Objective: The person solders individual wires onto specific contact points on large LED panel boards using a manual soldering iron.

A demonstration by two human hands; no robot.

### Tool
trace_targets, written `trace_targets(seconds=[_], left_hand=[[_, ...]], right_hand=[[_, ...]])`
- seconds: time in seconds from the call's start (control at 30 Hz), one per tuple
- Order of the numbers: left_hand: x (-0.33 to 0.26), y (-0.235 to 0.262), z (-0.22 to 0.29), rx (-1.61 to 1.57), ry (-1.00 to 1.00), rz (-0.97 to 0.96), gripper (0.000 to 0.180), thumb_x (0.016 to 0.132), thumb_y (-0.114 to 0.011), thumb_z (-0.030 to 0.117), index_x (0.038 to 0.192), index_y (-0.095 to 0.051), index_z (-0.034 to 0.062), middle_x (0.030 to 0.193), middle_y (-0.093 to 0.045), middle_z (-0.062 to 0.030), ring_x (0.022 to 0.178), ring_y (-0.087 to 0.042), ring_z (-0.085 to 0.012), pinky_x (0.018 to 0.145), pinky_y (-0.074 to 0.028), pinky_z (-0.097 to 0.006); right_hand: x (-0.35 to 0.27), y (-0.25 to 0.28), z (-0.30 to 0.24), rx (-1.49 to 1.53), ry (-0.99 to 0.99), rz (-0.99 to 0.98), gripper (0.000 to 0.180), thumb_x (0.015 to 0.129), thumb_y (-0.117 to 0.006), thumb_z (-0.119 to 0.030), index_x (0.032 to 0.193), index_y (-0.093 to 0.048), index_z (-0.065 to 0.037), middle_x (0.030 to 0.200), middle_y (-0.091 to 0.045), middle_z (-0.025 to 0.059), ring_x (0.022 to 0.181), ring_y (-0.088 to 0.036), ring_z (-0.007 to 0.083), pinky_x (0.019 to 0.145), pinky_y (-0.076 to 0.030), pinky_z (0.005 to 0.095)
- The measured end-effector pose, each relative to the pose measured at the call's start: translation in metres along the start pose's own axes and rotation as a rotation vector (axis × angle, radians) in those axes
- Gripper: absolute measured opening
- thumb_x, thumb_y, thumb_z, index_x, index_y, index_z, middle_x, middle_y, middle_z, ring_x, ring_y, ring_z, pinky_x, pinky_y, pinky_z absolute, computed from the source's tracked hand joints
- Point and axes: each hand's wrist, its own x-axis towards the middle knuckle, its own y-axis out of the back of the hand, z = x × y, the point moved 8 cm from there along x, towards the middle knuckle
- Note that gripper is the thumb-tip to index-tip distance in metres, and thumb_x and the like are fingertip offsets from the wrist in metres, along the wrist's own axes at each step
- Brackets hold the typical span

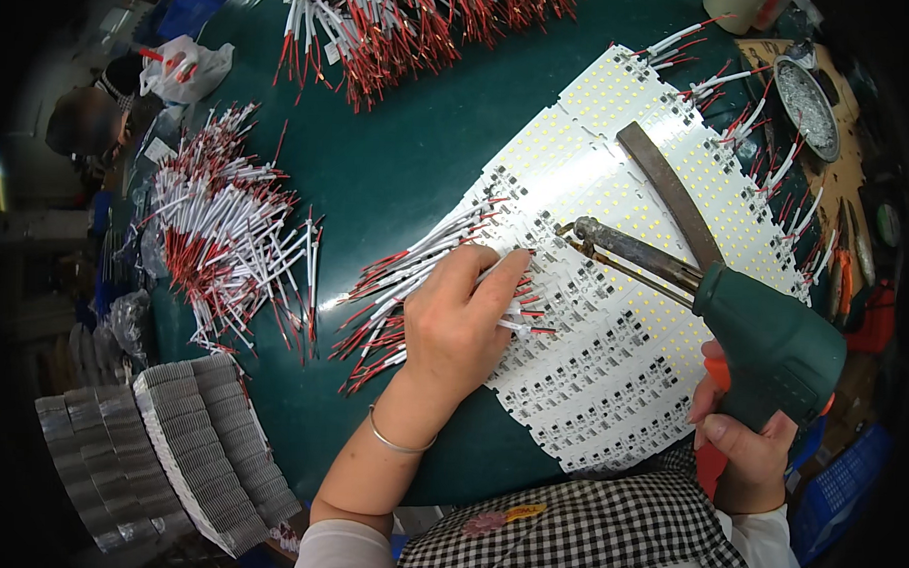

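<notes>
1. A white panel of joined circuit boards, dotted with yellow squares and small black parts, is spread across a dark green tabletop, in front of the person.
2. The panel's left edge is overlapped by a row of thin white-sleeved wires with red ends.
3. The left hand is laid over these wires with its fingers curled; a red wire end is seen at the index fingertip, but whether it is pinched cannot be told.
4. A dark green, pistol-shaped soldering gun with a metal barrel is grasped by the handle in the right hand, its orange trigger met by a finger.
5. The gun's tip is pointed leftward above the panel, near the left fingertips.
6. A curved brown bar is laid across the panel, partly hidden by the gun.
7. More white wires are attached along the panel's right edge, near an oval metal dish.
8. A loose heap of red-and-white wires is placed at the left, beyond stacked grey strips.
</notes>
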Motion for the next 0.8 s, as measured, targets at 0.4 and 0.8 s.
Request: trace_targets(seconds=[0.4,0.8], left_hand=[[-0.002,0.002,0.004,-0.008,0.008,-0.002,0.049,0.053,-0.065,-0.008,0.101,-0.067,0.0010,0.077,-0.053,-0.0075,0.060,-0.056,-0.0192,0.046,-0.045,-0.030],[-0.002,-0.005,0.000,-0.064,0.078,-0.040,0.054,0.051,-0.065,-0.010,0.104,-0.062,-0.0016,0.080,-0.051,-0.0093,0.062,-0.056,-0.0231,0.049,-0.045,-0.033]], right_hand=[[0.002,-0.001,0.003,-0.037,-0.009,0.005,0.067,0.071,-0.075,-0.008,0.128,-0.045,0.008,0.123,-0.054,0.0209,0.070,-0.062,0.0218,0.045,-0.053,0.0256],[0.009,-0.018,0.000,-0.125,0.090,-0.203,0.059,0.069,-0.059,0.005,0.127,-0.047,0.007,0.122,-0.055,0.0188,0.075,-0.063,0.0223,0.051,-0.053,0.0269]])
